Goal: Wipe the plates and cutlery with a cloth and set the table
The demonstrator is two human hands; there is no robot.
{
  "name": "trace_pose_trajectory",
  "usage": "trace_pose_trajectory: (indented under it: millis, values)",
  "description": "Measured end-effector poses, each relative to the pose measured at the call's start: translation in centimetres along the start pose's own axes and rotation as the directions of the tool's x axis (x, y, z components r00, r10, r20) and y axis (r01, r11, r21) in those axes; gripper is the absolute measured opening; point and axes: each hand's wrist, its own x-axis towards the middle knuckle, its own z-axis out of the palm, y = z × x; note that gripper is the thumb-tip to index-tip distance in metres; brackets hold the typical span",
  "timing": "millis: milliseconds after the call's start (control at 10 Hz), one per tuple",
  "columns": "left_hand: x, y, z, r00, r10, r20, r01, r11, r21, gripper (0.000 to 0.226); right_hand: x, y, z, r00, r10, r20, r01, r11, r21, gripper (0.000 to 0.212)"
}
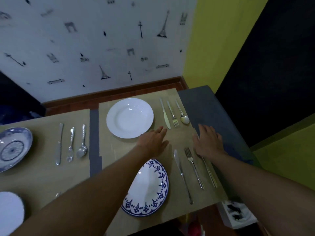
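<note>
A plain white plate lies at the far side of the table, with a knife, fork and spoon to its right. Nearer me is a blue-patterned plate, partly under my left forearm, with a knife and fork beside it. My left hand lies flat with straight fingers between the two plates. My right hand rests flat at the mat's right edge, over the top of another piece of cutlery. I see no cloth.
At the left are a blue-and-white plate, a knife, a fork and a spoon. A white plate sits at the near left. The grey table edge runs along the right, by the wall.
</note>
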Motion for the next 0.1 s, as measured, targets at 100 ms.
trace_pose_trajectory:
  millis: [100]
  values:
    - [-0.91, -1.78, -2.64, 0.992, -0.083, -0.091, 0.084, 0.996, 0.011, 0.061, 0.6, -4.22, -2.51, 0.991, -0.126, -0.042, 0.127, 0.991, 0.032, 0.054]
